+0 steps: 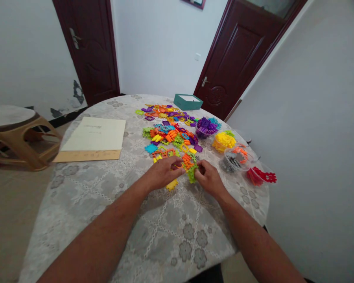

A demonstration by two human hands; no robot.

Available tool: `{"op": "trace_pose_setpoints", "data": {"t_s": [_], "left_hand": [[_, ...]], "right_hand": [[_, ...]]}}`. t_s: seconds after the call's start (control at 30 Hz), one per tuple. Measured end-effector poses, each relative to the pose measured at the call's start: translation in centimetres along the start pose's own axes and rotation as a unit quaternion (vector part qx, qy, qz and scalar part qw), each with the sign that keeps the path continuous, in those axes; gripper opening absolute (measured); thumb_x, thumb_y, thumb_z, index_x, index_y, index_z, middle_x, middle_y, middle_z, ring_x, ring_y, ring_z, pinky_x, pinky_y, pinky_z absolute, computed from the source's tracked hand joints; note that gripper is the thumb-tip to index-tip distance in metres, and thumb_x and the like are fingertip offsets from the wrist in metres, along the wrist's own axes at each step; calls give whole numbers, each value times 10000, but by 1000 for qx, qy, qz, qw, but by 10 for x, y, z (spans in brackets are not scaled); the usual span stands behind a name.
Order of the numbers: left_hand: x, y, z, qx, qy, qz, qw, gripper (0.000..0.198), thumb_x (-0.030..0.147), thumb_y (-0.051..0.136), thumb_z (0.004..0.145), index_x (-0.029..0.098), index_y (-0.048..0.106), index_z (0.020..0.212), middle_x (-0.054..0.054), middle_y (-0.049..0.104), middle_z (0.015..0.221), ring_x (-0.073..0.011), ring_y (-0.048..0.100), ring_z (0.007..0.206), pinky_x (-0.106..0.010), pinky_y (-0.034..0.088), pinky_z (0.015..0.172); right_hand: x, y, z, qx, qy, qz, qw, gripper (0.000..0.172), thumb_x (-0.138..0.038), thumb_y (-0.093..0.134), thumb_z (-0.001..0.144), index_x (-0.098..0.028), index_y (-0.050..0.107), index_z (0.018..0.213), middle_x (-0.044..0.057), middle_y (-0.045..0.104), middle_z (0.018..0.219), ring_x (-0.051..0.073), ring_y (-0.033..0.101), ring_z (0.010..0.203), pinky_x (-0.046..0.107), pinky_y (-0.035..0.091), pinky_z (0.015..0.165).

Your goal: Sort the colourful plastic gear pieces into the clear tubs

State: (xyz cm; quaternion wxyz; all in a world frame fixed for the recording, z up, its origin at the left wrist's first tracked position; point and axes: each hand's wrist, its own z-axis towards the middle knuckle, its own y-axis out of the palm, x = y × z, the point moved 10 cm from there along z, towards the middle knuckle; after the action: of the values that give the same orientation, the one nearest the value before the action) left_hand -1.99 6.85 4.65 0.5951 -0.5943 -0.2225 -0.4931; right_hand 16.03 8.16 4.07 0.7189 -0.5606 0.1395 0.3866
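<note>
My right hand (209, 179) has its fingers closed on a green toothed plastic building piece (191, 174) near the front of the pile. Just left of it is my left hand (165, 173), thumb and fingers apart, reaching over the near pieces. A bit of orange shows between its thumb and fingers, but it seems to lie behind them. Beyond both hands sits an orange building piece (187, 161). Partly under my left hand, a yellow toothed piece (172, 185) rests on the tablecloth.
A mixed pile of colourful pieces (168, 131) spreads beyond my hands. On the right stand clear tubs with purple pieces (206, 126), yellow pieces (223, 140), grey pieces (232, 163) and red pieces (259, 176). A green box (188, 102) stands behind; a paper folder (91, 135) lies left.
</note>
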Motion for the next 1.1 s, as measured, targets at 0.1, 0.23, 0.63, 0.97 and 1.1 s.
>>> {"op": "trace_pose_setpoints", "data": {"t_s": [0.1,0.23,0.63,0.97,1.1], "left_hand": [[-1,5,2,-14,-16,-73,997,364,400,712,868,196,711,1169,-80,762,1066,-224,717,917,-357,577,832],[-14,-16,5,59,-50,-166,983,247,357,660,900,187,702,1075,-62,725,974,-204,702,862,-321,606,718],[-68,-77,-7,276,-154,-419,852,543,165,709,821,216,548,1337,-76,684,1078,-155,742,714,-260,625,583],[-69,-53,-3,218,-178,-451,847,472,141,703,810,188,581,1263,-84,723,1018,-179,758,757,-280,640,627],[-71,-55,-2,223,-170,-444,851,486,144,706,802,197,583,1270,-71,709,1007,-173,752,745,-279,635,621]], "right_hand": [[-30,2,18,20,-7,32,999,103,-267,613,853,-204,611,935,-41,550,699,136,498,626,257,372,601],[-51,31,45,-47,-7,167,985,215,-380,635,895,-212,628,1029,-26,611,748,132,526,600,249,414,556],[-34,63,25,-157,-134,-124,971,421,-347,674,924,-232,632,1327,118,649,1307,259,609,1204,412,483,1032],[-27,62,29,-152,-143,-147,967,333,-314,629,959,-202,653,1271,128,669,1220,254,620,1131,392,482,974],[-42,66,21,-184,-152,-147,960,437,-442,734,902,-220,654,1270,114,642,1203,252,616,1081,371,481,935]]}}
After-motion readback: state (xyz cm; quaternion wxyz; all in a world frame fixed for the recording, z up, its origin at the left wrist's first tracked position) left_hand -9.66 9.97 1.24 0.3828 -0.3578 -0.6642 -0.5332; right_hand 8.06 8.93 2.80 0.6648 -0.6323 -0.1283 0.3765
